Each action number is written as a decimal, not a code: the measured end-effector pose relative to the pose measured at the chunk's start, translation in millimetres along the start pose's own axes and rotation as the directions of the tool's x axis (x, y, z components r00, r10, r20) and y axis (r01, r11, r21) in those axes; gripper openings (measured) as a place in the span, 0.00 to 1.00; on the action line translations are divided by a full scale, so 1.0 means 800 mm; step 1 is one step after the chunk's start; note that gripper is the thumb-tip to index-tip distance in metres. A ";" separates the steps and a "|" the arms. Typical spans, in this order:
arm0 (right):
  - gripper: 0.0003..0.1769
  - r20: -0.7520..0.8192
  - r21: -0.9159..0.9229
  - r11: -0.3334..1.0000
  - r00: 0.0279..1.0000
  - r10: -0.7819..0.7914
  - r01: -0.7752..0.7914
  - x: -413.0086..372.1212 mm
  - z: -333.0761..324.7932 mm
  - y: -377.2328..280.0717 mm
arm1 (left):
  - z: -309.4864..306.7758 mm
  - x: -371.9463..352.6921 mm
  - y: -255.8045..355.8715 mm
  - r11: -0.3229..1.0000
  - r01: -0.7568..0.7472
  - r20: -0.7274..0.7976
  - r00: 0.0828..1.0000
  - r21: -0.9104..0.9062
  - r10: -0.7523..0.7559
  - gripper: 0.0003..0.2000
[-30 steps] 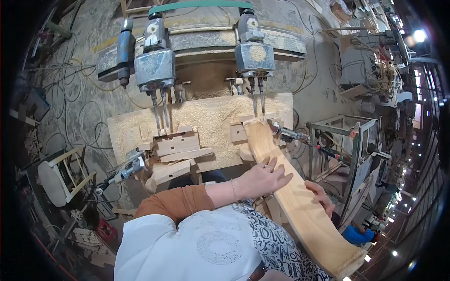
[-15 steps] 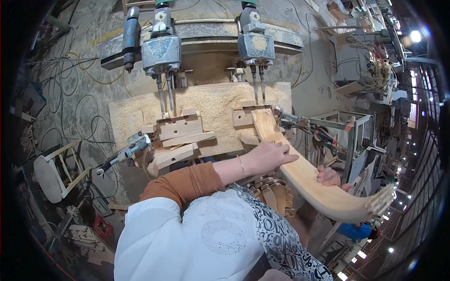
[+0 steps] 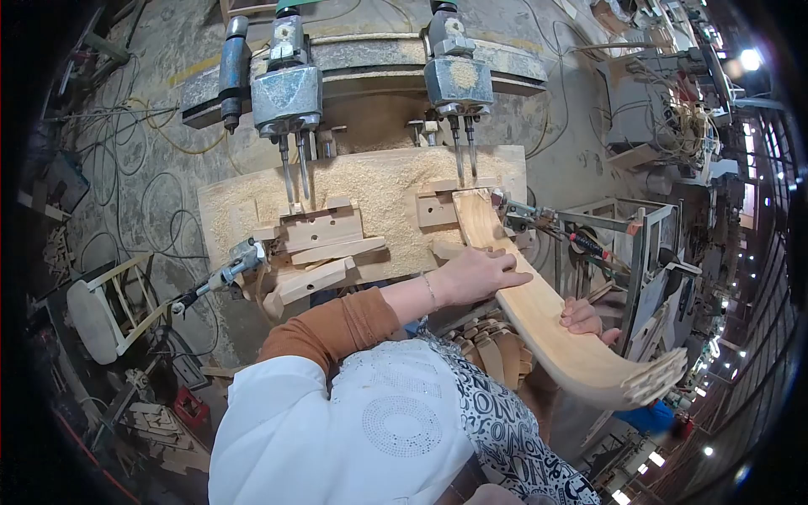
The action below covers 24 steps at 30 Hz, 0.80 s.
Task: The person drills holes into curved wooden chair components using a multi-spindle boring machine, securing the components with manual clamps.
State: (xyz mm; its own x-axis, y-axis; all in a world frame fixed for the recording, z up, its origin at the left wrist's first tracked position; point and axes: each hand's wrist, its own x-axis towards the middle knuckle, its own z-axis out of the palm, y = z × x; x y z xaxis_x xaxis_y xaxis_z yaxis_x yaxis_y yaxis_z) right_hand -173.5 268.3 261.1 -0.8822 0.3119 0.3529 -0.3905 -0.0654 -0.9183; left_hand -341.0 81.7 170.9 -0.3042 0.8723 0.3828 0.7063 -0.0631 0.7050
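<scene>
A long curved wooden piece (image 3: 539, 307) runs from the drill jig toward the lower right, its near end curling up and showing a rough, layered end face. My left hand (image 3: 478, 276) lies over its left edge with the fingers bent onto the upper face. Around its right edge, lower down, my right hand (image 3: 582, 320) is wrapped, with part of it hidden behind the wood. The piece's far end sits at the right jig block (image 3: 435, 211), just below the right pair of drill bits (image 3: 465, 151).
Sawdust covers the wooden worktable (image 3: 396, 189). Another pair of drill bits (image 3: 296, 172) stands over the left jig block (image 3: 322, 230). Clamps flank the table on the left (image 3: 227, 271) and right (image 3: 547, 225). Below it lie stacked wooden pieces (image 3: 497, 349). A chair frame (image 3: 114, 311) stands at left.
The near end of the curved wooden piece has swung left and slightly down in view, and my right hand has shifted slightly left with it. My left hand stays on the piece.
</scene>
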 end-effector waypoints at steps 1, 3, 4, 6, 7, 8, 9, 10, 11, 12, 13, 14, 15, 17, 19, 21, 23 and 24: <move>0.47 -0.025 -0.036 0.999 1.000 -0.007 0.006 -0.002 0.007 0.001 | 0.000 -0.001 -0.001 1.000 -0.017 -0.030 0.999 0.016 0.018 0.28; 0.47 -0.078 -0.054 0.999 0.997 -0.006 0.001 -0.007 0.021 0.000 | 0.001 -0.003 -0.002 1.000 -0.013 -0.010 1.000 0.014 0.013 0.28; 0.47 -0.129 -0.073 0.997 0.992 -0.005 -0.004 -0.010 0.025 0.000 | -0.001 -0.003 -0.002 1.000 -0.008 0.008 1.000 0.012 0.008 0.27; 0.46 -0.150 -0.088 0.996 0.989 -0.010 -0.003 -0.018 0.025 0.004 | -0.006 -0.003 -0.004 1.000 -0.010 0.061 0.998 0.024 0.009 0.26; 0.45 -0.170 -0.105 0.994 0.985 -0.016 -0.002 -0.024 0.024 0.006 | -0.008 -0.003 -0.004 0.999 -0.014 0.112 0.994 0.036 0.010 0.25; 0.45 -0.170 -0.106 0.994 0.985 -0.016 -0.002 -0.034 0.024 0.011 | -0.003 -0.005 -0.009 0.999 -0.015 0.111 0.994 0.034 0.011 0.25; 0.43 -0.181 -0.084 0.996 0.983 -0.021 0.006 -0.046 0.024 0.018 | 0.003 -0.008 -0.014 0.996 -0.060 0.097 0.994 0.069 0.053 0.24; 0.42 -0.191 -0.062 0.998 0.981 -0.026 0.015 -0.051 0.025 0.022 | 0.004 -0.009 -0.016 0.989 -0.104 0.083 0.992 0.103 0.095 0.23; 0.42 -0.191 -0.063 0.998 0.981 -0.023 0.012 -0.051 0.023 0.023 | 0.006 -0.010 -0.017 0.990 -0.102 0.083 0.992 0.101 0.094 0.23; 0.41 -0.170 -0.048 0.999 0.985 -0.029 0.021 -0.052 0.020 0.024 | 0.008 -0.011 -0.018 0.988 -0.107 0.077 0.992 0.112 0.099 0.23; 0.39 -0.150 -0.034 0.999 0.988 -0.035 0.030 -0.052 0.022 0.025 | 0.010 -0.013 -0.019 0.986 -0.113 0.071 0.992 0.122 0.105 0.23; 0.39 -0.150 -0.035 0.999 0.988 -0.034 0.029 -0.050 0.023 0.024 | 0.011 -0.013 -0.021 0.986 -0.113 0.071 0.992 0.120 0.105 0.23; 0.38 -0.140 -0.040 0.999 0.990 -0.031 0.025 -0.047 0.024 0.023 | 0.012 -0.012 -0.023 0.987 -0.119 0.049 0.992 0.104 0.114 0.24; 0.37 -0.128 -0.048 0.999 0.991 -0.030 0.024 -0.047 0.021 0.023 | 0.016 -0.013 -0.026 0.988 -0.128 0.025 0.992 0.088 0.126 0.24; 0.35 -0.032 -0.048 0.999 0.999 -0.021 0.019 -0.045 0.011 0.023 | 0.017 -0.010 -0.031 0.991 -0.134 0.067 0.989 0.022 0.132 0.25; 0.34 -0.012 -0.036 0.999 1.000 -0.017 0.016 -0.042 0.008 0.024 | 0.018 -0.006 -0.036 0.993 -0.121 0.074 0.990 -0.014 0.122 0.25; 0.32 -0.023 -0.019 1.000 1.000 -0.005 0.005 -0.043 0.010 0.025 | 0.017 -0.007 -0.036 0.992 -0.094 0.101 0.990 -0.086 0.102 0.25; 0.32 -0.032 -0.022 1.000 0.999 -0.005 0.004 -0.044 0.010 0.025 | 0.016 -0.008 -0.036 0.991 -0.097 0.108 0.988 -0.092 0.107 0.25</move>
State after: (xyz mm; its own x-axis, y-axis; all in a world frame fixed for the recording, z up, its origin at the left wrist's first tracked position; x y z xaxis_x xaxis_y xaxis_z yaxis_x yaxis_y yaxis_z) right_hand -152.3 248.0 231.4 -0.8713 0.3427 0.3513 -0.3880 -0.0429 -0.9207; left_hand -351.0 84.0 140.4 -0.1560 0.9079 0.3891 0.6706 -0.1919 0.7166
